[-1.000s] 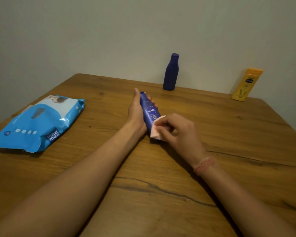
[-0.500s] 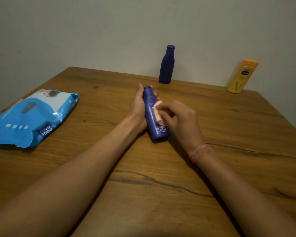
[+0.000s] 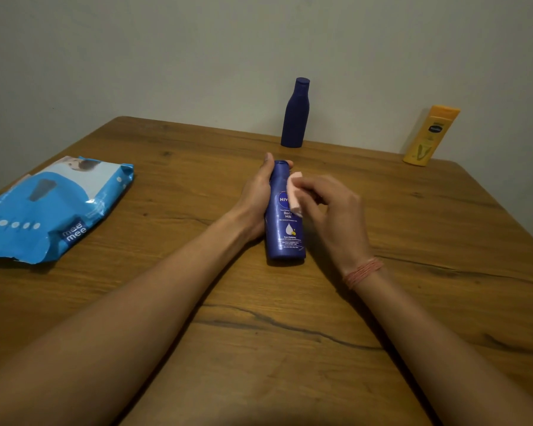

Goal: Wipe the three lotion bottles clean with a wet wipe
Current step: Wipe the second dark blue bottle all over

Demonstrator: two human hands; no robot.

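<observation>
A blue Nivea lotion bottle (image 3: 285,232) lies at the middle of the wooden table (image 3: 413,241), cap pointing away from me. My left hand (image 3: 257,195) grips it from the left side, fingers wrapped round its upper half. My right hand (image 3: 330,210) pinches a small folded pink-white wet wipe (image 3: 294,193) and holds it against the bottle's upper right side, over the logo. A plain dark blue bottle (image 3: 295,113) stands upright at the back edge. A yellow lotion bottle (image 3: 430,135) leans on the wall at the back right.
A blue pack of wet wipes (image 3: 46,210) lies on the table at the left. The wall (image 3: 197,56) runs close behind the back edge. Bare wood lies in front of my forearms and to the right.
My right hand has slid the wipe from the bottle's lower end up to its upper part near the cap. The left hand keeps its hold. The view has shifted slightly.
</observation>
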